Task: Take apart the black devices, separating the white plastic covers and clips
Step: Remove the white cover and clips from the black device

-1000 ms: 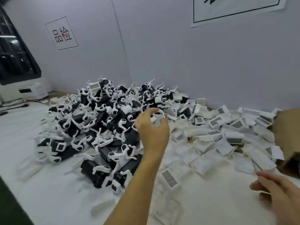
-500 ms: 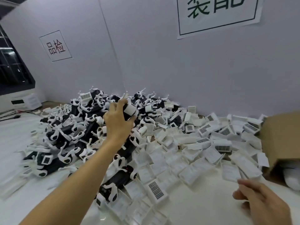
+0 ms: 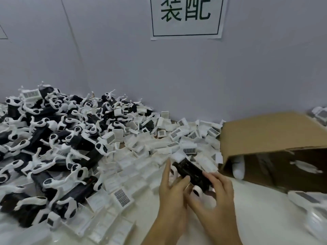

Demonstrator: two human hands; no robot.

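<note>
Both hands held one black device [image 3: 192, 172] above the bench [image 3: 256, 214]: the left hand [image 3: 172, 193] curled around its near side, the right hand [image 3: 215, 197] gripping its end beside the cardboard box [image 3: 265, 135].

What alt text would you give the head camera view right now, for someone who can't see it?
Both hands, left hand and right hand, hold one black device with white clips above a white table. A heap of devices lies to the left, loose white covers behind, and an open cardboard box on its side to the right.
</note>
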